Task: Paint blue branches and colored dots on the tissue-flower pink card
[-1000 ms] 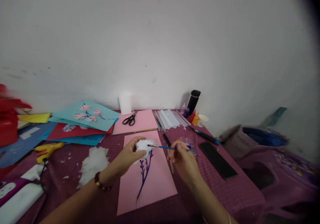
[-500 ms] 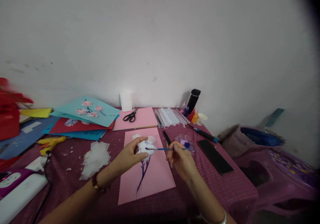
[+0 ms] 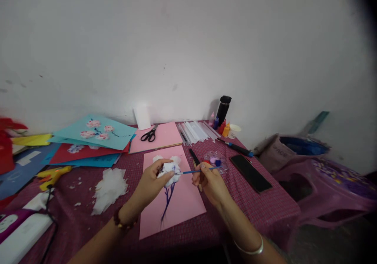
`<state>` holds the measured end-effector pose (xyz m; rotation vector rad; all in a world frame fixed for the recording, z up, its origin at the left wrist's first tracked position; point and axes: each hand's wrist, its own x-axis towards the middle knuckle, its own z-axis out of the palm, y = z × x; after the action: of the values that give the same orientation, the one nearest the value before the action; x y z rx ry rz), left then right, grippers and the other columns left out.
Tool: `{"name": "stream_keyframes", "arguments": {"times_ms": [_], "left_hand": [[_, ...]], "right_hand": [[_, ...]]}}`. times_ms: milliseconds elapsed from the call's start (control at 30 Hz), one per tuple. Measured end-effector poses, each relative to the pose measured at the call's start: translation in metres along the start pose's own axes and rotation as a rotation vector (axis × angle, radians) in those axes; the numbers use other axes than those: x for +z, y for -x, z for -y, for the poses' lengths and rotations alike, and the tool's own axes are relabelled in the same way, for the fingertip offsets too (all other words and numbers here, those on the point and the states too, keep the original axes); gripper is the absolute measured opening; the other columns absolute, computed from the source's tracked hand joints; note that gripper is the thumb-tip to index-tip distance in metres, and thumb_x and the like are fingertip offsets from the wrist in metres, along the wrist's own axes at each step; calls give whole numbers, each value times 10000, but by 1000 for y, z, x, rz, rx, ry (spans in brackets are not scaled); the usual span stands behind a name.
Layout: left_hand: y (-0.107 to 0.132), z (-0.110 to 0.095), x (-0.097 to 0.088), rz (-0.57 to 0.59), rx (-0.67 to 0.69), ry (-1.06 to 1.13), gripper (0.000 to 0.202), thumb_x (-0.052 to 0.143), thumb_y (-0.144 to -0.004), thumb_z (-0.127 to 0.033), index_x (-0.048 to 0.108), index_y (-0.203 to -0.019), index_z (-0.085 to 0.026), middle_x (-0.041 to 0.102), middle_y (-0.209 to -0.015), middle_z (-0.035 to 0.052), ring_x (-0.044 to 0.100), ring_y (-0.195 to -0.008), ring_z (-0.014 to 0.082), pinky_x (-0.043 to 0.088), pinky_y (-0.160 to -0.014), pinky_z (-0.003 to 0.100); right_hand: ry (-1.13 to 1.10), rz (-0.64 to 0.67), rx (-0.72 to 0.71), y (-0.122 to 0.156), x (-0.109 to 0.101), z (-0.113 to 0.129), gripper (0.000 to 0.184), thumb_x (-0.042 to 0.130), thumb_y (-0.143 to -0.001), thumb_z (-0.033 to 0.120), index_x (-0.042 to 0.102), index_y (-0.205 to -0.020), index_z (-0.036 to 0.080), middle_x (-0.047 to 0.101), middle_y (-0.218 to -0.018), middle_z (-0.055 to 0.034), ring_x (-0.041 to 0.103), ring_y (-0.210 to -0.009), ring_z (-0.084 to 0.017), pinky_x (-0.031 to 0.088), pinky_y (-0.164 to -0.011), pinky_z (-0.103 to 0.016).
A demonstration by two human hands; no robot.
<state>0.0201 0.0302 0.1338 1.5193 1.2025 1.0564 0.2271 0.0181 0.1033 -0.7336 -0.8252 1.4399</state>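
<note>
My left hand pinches a white tissue-paper flower with bluish-purple paint marks, between thumb and fingers. In my right hand is a thin blue paintbrush, held level, its bristle end at the flower beside my left thumb. Whether the bristles touch the tissue I cannot tell. Below both hands lies a pink sheet bearing a painted dark purple stem. More white tissue shows at the sheet's top, partly behind the held flower. A clear palette with purple, blue and red paint sits beyond my right hand.
White tissue pieces lie left of the sheet, near a yellow glue gun and a power strip. Scissors, glue sticks, paint bottles and a black flask stand farther back. At right rests a phone.
The brush tip has shifted from the flower's face toward its right edge by my left thumb. The flower is turned slightly in my left hand. The whole view has shifted a little.
</note>
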Motion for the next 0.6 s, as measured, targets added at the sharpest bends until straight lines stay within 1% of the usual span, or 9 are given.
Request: {"name": "stream_keyframes", "arguments": {"times_ms": [67,100,200,267,333,400,500,600], "left_hand": [[-2,2,6,33,-24,67,376,686,-737,-446,630,-1017,-202,650,-823,5,586,-679,153,462,-613,267],[-2,4,8,45,-35,100,361,678,-747,-449,624,-1001,-197,638,-798,-2,564,-647,137,447,-591,255],[-4,10,12,95,-68,175,346,659,-770,-447,618,-985,-180,629,-779,0,532,-623,117,438,-592,245],[-4,12,11,142,-87,211,374,657,-762,-431,622,-1027,-169,651,-852,29,570,-692,133,470,-652,263],[-2,13,10,176,-100,232,445,689,-704,-376,616,-1091,-170,664,-969,61,610,-817,171,496,-741,294],[0,13,9,177,-107,231,521,705,-642,-293,599,-1140,-183,659,-1050,69,613,-909,194,493,-799,306],[1,13,9,157,-117,201,547,685,-630,-230,578,-1165,-198,660,-1038,51,605,-903,186,476,-795,297],[-1,12,9,162,-123,179,489,689,-637,-247,597,-1113,-187,671,-975,40,608,-876,188,475,-798,307]], "right_hand": [[22,3,-23,2,-1,0,368,746,-778,529,657,-721,176,680,-555,-28,570,-441,-117,405,-420,-213],[37,1,-36,3,-2,0,366,740,-784,530,657,-731,177,679,-557,-28,573,-445,-121,392,-411,-211],[88,-21,-73,5,-7,-1,360,726,-799,527,651,-741,179,674,-557,-26,583,-456,-128,382,-408,-212],[114,-36,-89,6,-11,-3,368,709,-810,535,645,-737,179,667,-555,-24,576,-453,-127,380,-410,-214],[128,-42,-91,5,-14,-5,378,700,-814,544,642,-735,179,666,-558,-24,569,-448,-126,366,-403,-214],[137,-46,-84,5,-17,-7,379,700,-813,547,643,-738,179,672,-567,-27,572,-451,-128,350,-398,-212],[147,-33,-74,5,-19,-8,377,695,-821,542,643,-737,178,681,-576,-33,581,-463,-132,348,-406,-214],[173,7,-80,7,-21,-7,377,679,-840,540,638,-737,180,686,-586,-36,589,-482,-138,382,-442,-230]]}}
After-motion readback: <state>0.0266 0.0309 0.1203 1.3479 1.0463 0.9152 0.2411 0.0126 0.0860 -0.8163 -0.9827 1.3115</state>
